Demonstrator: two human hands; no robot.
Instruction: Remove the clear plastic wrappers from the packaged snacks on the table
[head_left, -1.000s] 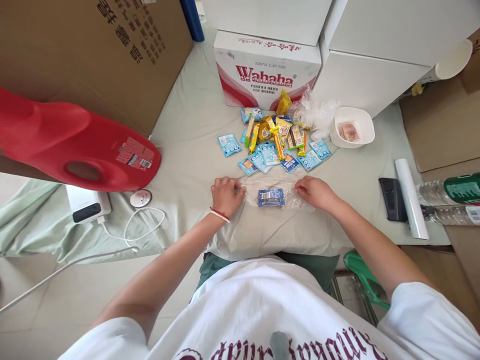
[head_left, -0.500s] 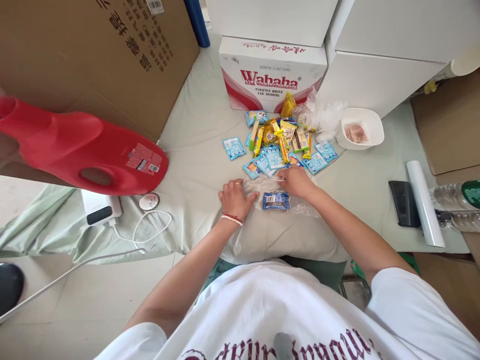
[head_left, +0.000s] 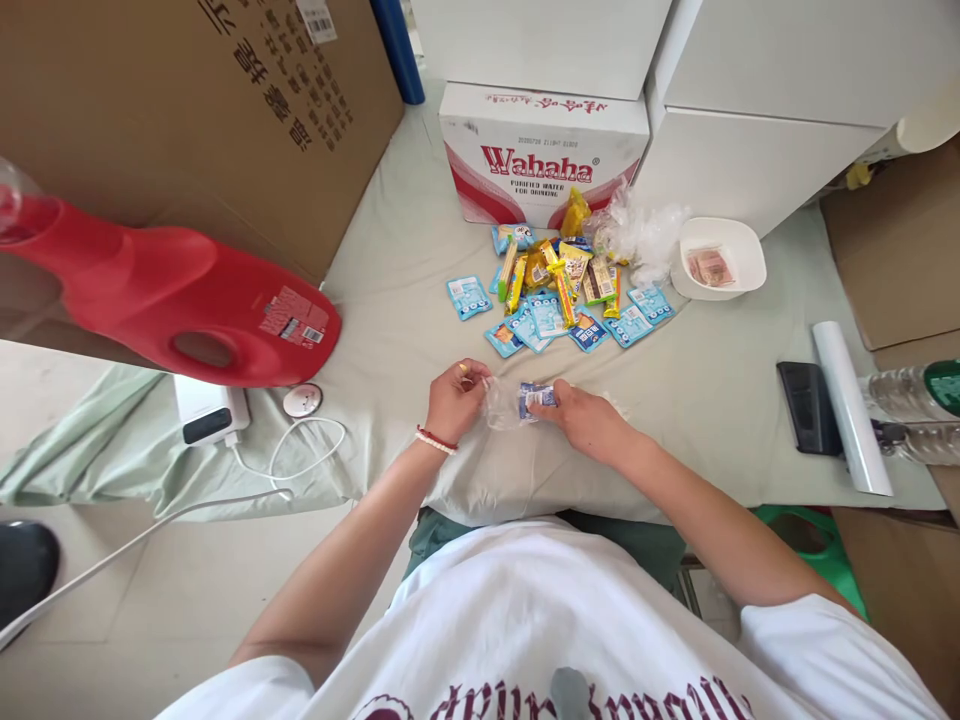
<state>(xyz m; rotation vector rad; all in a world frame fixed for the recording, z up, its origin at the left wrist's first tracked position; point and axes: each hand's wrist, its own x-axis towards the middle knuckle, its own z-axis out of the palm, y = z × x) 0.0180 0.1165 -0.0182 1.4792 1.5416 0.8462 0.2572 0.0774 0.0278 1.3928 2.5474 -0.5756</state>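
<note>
Between my hands is a clear plastic bag [head_left: 500,405] with a small blue snack packet [head_left: 534,400] in or against it; which of the two I cannot tell. My left hand [head_left: 456,402] pinches the bag's left end. Closed over the packet's right side is my right hand [head_left: 586,418], thumb lying across its front. Just beyond, a pile of snacks lies on the pale green cloth [head_left: 390,310]: light blue packets [head_left: 547,314], a darker blue packet [head_left: 589,330] and slim yellow packets [head_left: 562,290].
A Wahaha carton [head_left: 544,160] stands behind the snacks. To its right are crumpled clear plastic [head_left: 645,240] and a white tub [head_left: 754,262]. A red jug [head_left: 172,270] lies left, near a power bank [head_left: 206,412] with a cable. A white roll [head_left: 851,410] lies right.
The bag, earlier spread flat under both hands, is now gathered between them. My right hand has come nearer and taken hold of the blue packet; my left hand has moved slightly left.
</note>
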